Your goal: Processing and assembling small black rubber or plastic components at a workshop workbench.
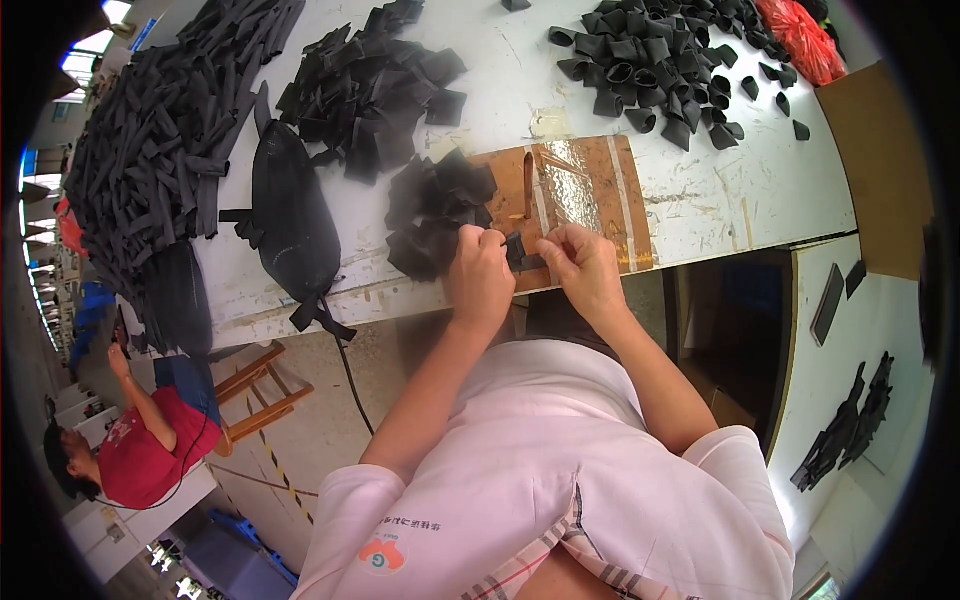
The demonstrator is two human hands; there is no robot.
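My left hand (481,275) is closed in a pinch on a small black fabric strip (517,252) at the near edge of a brown board. Facing it, my right hand (588,270) is also closed, thumb against fingers, at the strip's other end. Its fingertips partly cover what they grip. The brown board (625,190) has bands of clear tape, and a slim brown stick (528,185) lies on it. Just beyond my left hand, a loose heap of black fabric pieces (425,215) overlaps the board's left side.
A long black wrapped bundle (290,205) with a cord lies left. Beyond it are piles of flat black pieces (375,90) and black strips (150,150). Folded black loops (650,65) and a red bag (803,40) sit far right. A person in red (160,440) sits at left.
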